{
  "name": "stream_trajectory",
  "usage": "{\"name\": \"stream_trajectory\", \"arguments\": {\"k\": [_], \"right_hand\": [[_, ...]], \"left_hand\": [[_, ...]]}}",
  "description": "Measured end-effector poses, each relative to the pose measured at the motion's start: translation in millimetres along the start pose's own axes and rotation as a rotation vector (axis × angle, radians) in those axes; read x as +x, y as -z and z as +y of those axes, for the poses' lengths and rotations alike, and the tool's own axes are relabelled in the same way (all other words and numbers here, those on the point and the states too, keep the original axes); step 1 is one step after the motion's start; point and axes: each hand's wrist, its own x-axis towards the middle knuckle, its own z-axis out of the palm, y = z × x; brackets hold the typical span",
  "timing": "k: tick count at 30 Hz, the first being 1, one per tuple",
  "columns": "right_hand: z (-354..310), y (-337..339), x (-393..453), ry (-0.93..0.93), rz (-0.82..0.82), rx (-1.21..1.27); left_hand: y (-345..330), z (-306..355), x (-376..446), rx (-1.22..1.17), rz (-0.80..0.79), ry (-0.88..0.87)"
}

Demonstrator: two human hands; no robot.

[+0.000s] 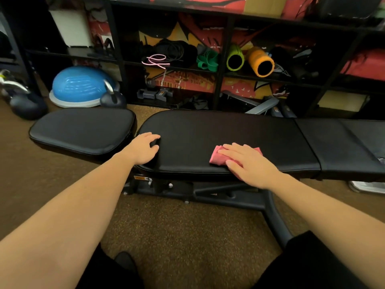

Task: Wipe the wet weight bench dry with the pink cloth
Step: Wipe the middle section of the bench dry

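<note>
The black padded weight bench (208,132) runs across the middle of the view, with a separate seat pad (83,128) at its left end. A folded pink cloth (217,156) lies near the front edge of the long pad. My right hand (248,161) lies flat on the cloth with straight fingers, pressing it onto the pad and covering most of it. My left hand (145,148) rests on the left end of the long pad, fingers loosely bent over its rounded edge, holding nothing.
Behind the bench stands a black shelf (220,71) with green (235,59) and orange foam rollers (261,63), bands and cords. A blue balance dome (79,86) and kettlebells (112,97) sit on the brown carpet at left. The bench's metal frame (229,195) crosses the floor in front.
</note>
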Motion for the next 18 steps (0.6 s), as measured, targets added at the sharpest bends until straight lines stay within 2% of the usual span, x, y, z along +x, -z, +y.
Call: {"name": "stream_trajectory", "arguments": {"k": [6, 14, 18], "right_hand": [[-52.4, -33.2, 9.7, 0.103, 0.095, -0.151], [-111.9, -57.2, 53.2, 0.181, 0.113, -0.199], [-142.3, -66.1, 83.0, 0.236, 0.087, -0.204]], "left_hand": [[3.8, -6.2, -4.8, -0.123, 0.056, -0.012], [19.0, -28.5, -11.7, -0.325, 0.186, 0.077], [26.0, -41.7, -11.9, -0.348, 0.197, 0.1]]}}
